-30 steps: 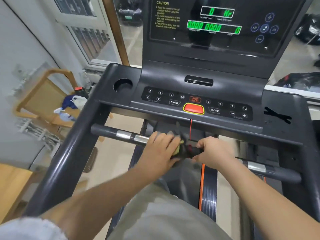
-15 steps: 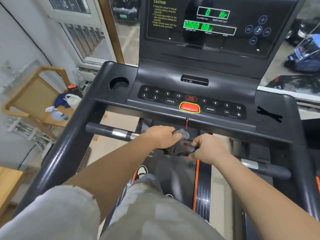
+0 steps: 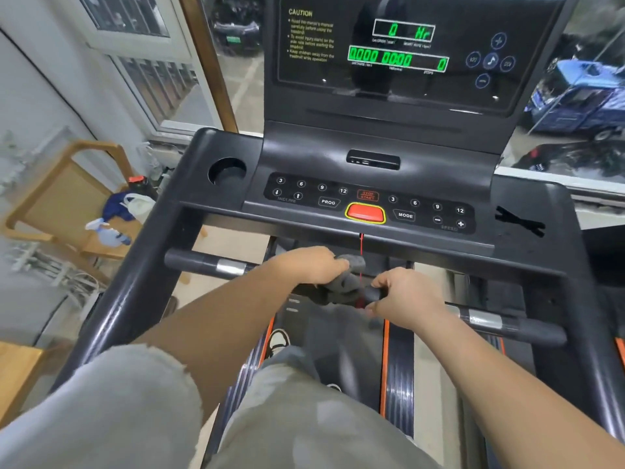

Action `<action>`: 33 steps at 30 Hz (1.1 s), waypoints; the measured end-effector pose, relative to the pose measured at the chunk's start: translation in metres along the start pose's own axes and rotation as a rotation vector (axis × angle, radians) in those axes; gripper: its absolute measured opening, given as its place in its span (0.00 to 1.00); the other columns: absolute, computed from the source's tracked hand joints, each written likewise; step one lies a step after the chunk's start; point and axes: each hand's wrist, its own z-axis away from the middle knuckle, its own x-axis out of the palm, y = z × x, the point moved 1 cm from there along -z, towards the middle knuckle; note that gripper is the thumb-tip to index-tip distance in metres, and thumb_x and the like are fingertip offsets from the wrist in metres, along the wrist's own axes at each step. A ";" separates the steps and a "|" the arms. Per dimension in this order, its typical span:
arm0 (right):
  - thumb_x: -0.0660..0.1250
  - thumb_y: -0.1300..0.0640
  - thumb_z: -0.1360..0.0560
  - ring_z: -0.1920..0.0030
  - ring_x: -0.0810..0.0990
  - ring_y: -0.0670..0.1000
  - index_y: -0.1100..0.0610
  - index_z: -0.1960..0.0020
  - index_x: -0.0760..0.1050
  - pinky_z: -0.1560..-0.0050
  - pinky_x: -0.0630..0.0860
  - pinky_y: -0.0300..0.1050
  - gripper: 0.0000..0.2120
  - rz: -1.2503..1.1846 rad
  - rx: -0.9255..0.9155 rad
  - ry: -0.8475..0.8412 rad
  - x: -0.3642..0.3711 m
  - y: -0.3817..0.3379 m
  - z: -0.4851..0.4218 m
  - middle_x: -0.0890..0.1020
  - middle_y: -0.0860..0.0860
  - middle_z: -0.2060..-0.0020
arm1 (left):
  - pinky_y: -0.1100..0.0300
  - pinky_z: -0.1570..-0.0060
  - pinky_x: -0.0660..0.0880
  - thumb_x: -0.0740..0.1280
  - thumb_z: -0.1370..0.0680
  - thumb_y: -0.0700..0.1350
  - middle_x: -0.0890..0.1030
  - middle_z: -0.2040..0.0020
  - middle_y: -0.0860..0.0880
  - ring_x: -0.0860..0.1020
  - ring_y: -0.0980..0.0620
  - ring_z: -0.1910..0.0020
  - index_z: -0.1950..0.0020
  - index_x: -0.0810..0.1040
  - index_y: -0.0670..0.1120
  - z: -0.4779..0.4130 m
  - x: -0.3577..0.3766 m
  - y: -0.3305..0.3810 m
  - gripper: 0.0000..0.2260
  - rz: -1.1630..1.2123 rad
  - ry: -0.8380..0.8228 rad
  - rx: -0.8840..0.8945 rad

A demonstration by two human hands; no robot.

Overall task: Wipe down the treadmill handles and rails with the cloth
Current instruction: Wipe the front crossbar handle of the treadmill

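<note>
A black front handlebar (image 3: 203, 264) with silver sensor bands runs across the treadmill below the console. A dark grey cloth (image 3: 348, 282) is bunched around the bar's middle. My left hand (image 3: 311, 267) presses on the cloth from the left, fingers curled over it. My right hand (image 3: 406, 296) grips the bar and the cloth's right end. The left side rail (image 3: 135, 286) and right side rail (image 3: 588, 333) slope down on either side.
The console (image 3: 372, 194) with a red stop button (image 3: 365, 213) and a thin red safety cord (image 3: 361, 245) sits just above my hands. A cup holder (image 3: 226, 170) is at the left. A wooden chair (image 3: 61, 204) with bottles stands left of the treadmill.
Both hands stay on the cloth at the bar's middle. The cloth has shifted and rebunched between them; my left hand slid slightly along the bar. The camera view moved a little.
</note>
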 end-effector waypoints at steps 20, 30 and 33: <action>0.74 0.37 0.32 0.45 0.82 0.51 0.43 0.46 0.80 0.51 0.76 0.42 0.17 0.040 0.018 0.022 0.001 -0.003 0.005 0.84 0.42 0.52 | 0.52 0.47 0.71 0.51 0.25 0.76 0.83 0.40 0.44 0.79 0.43 0.43 0.39 0.81 0.48 0.007 0.003 0.000 0.38 -0.034 0.045 -0.028; 0.76 0.39 0.31 0.38 0.81 0.51 0.40 0.38 0.79 0.47 0.74 0.43 0.22 0.049 0.046 0.020 -0.003 -0.006 0.005 0.84 0.42 0.43 | 0.42 0.34 0.70 0.69 0.29 0.60 0.77 0.40 0.45 0.75 0.40 0.40 0.31 0.73 0.45 0.048 0.082 -0.044 0.31 -0.286 0.726 0.467; 0.76 0.39 0.33 0.44 0.82 0.51 0.41 0.48 0.80 0.55 0.70 0.42 0.16 0.068 0.051 0.016 -0.005 -0.008 0.006 0.84 0.42 0.52 | 0.50 0.52 0.71 0.62 0.24 0.63 0.81 0.48 0.46 0.79 0.40 0.48 0.39 0.75 0.49 0.037 0.038 -0.025 0.22 -0.173 0.540 0.294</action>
